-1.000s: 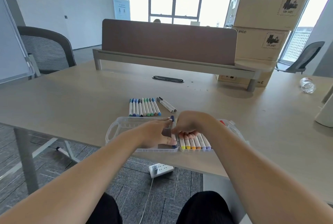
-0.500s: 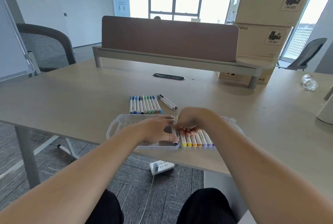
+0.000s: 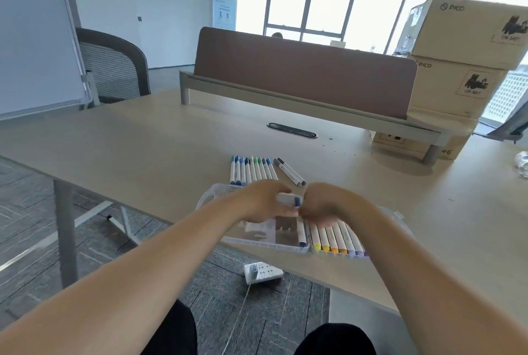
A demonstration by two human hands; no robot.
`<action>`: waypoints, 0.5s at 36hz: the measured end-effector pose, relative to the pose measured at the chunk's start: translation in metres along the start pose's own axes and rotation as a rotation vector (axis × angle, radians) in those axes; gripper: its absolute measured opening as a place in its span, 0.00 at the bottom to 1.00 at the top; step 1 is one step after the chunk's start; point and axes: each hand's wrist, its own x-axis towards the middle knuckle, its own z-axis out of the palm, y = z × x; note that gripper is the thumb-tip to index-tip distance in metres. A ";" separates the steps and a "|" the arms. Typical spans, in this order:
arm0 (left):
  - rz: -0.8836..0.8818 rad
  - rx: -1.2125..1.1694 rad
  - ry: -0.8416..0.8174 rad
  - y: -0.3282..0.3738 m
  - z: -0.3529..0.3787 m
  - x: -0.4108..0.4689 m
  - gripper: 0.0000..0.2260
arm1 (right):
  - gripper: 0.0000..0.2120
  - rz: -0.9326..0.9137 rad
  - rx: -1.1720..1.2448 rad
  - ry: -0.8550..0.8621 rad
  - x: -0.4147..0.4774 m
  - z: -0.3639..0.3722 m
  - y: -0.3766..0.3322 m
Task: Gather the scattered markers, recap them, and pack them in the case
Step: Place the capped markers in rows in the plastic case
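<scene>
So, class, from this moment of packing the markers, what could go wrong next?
1. The clear plastic case lies right at the near edge of the light wooden table; a nudge might tip it to the floor.
2. The white marker with a blue cap sits in the left hand, the right hand at its cap end. Whether the cap is fully seated is unclear, so it may dry out.
3. The two grey-capped markers lie askew and could roll.
</scene>
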 end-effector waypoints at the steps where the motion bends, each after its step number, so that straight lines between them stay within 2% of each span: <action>1: -0.012 -0.049 0.053 -0.005 -0.003 0.000 0.28 | 0.14 -0.005 0.013 0.026 0.003 0.000 -0.004; 6: -0.055 -0.088 0.224 -0.037 -0.026 0.003 0.11 | 0.13 -0.062 -0.001 0.229 0.029 0.000 -0.033; 10: -0.151 -0.091 0.325 -0.063 -0.044 0.005 0.14 | 0.06 -0.132 -0.015 0.306 0.054 -0.002 -0.066; 13: -0.217 -0.092 0.357 -0.079 -0.053 0.006 0.10 | 0.12 -0.123 -0.109 0.327 0.069 -0.005 -0.095; 18: -0.244 -0.121 0.364 -0.103 -0.060 0.011 0.11 | 0.13 -0.088 -0.111 0.343 0.100 -0.006 -0.122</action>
